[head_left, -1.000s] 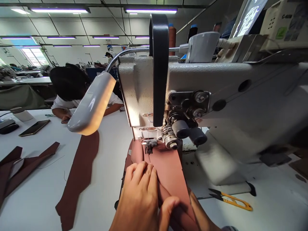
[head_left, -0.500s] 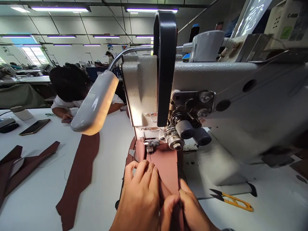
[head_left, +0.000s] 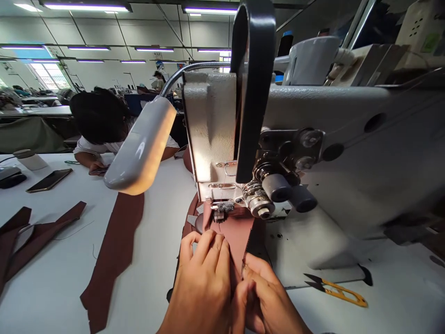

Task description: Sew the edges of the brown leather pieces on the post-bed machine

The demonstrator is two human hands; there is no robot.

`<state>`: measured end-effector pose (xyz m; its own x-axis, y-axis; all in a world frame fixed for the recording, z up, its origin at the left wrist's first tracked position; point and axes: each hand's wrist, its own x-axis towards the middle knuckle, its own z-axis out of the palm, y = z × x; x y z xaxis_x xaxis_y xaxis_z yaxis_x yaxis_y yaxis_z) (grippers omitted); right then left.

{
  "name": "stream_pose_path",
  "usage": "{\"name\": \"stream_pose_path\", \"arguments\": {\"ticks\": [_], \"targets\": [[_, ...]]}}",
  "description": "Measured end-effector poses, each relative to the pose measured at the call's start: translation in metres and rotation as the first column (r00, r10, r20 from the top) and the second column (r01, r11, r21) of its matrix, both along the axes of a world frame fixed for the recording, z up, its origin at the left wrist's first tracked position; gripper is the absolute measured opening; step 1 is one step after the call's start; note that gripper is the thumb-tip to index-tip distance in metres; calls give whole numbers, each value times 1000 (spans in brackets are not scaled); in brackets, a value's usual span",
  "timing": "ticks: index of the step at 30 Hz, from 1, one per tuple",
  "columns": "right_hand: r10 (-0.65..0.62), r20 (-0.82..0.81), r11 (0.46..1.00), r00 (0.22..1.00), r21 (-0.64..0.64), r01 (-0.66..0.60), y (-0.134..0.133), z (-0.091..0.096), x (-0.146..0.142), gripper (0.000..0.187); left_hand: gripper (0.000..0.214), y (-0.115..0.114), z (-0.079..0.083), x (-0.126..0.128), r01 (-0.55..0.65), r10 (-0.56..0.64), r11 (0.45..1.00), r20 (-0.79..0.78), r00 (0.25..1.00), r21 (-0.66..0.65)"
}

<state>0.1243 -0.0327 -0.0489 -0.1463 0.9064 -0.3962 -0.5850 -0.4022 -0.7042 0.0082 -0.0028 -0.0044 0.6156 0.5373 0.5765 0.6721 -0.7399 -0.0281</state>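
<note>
A reddish-brown leather piece [head_left: 233, 232] lies under the presser foot [head_left: 219, 212] of a grey sewing machine [head_left: 313, 139]. My left hand [head_left: 203, 283] rests on top of the piece just before the foot, fingers together and pressing it down. My right hand [head_left: 266, 297] sits close beside it on the right, fingers curled and pinching the piece's near right edge. The two hands touch each other. The part of the leather beneath my hands is hidden.
A gooseneck lamp [head_left: 141, 148] hangs at left of the machine head. A long brown leather strip [head_left: 114, 260] and darker pieces [head_left: 31, 236] lie on the white table. Yellow thread snips [head_left: 333, 288] lie at right. A seated person [head_left: 100, 125] works opposite, by a phone [head_left: 48, 180].
The leather piece has fed further under the foot, so less shows. My right hand came up from below the piece onto its right edge, next to my left hand.
</note>
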Motion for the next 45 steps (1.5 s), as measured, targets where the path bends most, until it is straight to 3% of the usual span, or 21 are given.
{"name": "stream_pose_path", "arguments": {"ticks": [3, 9, 15, 20, 23, 25, 26, 27, 28, 29, 31, 33, 37, 40, 45], "targets": [[48, -76, 998, 996, -25, -50, 2, 6, -1, 56, 19, 2, -1, -1, 4, -4, 1000, -4, 1000, -3], [66, -47, 998, 997, 25, -65, 4, 10, -2, 54, 22, 2, -10, -1, 3, -4, 1000, 87, 996, 14], [104, -44, 991, 994, 91, -99, 8, 4, 0, 40, 31, 2, -15, -10, 25, -25, 999, 3, 1000, -44], [82, -28, 993, 996, 85, -79, 9, 4, 2, 56, 35, 5, -21, -14, 23, -22, 998, 17, 1000, -67], [127, 17, 982, 992, 141, -128, 13, 1, 5, 52, 36, 8, -28, -15, 33, -31, 999, 61, 998, -26], [153, 183, 959, 971, 208, -190, 18, -4, 9, 43, 38, 11, -31, -16, 44, -44, 999, 97, 994, 5], [90, 335, 939, 938, 284, -192, 21, -8, 11, 37, 39, 13, -32, -17, 56, -58, 998, 110, 992, 14], [-55, 505, 899, 862, 401, -177, 25, -13, 14, 30, 39, 15, -33, -18, 68, -70, 997, 125, 990, 18], [-269, 634, 823, 725, 543, -169, 29, -17, 16, 22, 38, 17, -32, -18, 77, -79, 997, 142, 987, 23], [-496, 673, 712, 548, 677, -186, 34, -22, 18, 16, 37, 20, -32, -19, 89, -93, 996, 155, 983, 32], [-785, 565, 496, 255, 819, -288, 42, -28, 21, 22, 35, 24, -29, -19, 105, -113, 993, 173, 978, 56], [-863, 487, 407, 133, 828, -385, 50, -31, 21, 28, 33, 27, -26, -20, 112, -121, 992, 184, 976, 55], [-893, 447, 375, 55, 804, -461, 58, -27, 20, 20, 31, 32, -24, -23, 141, -142, 990, 196, 970, 17], [-879, 476, 418, 8, 780, -466, 60, -26, 21, 16, 31, 36, -25, -25, 159, -156, 987, 204, 967, 1], [-841, 542, 482, -4, 744, -462, 64, -28, 23, 27, 26, 44, -26, -27, 200, -193, 980, 266, 945, -1]]}}
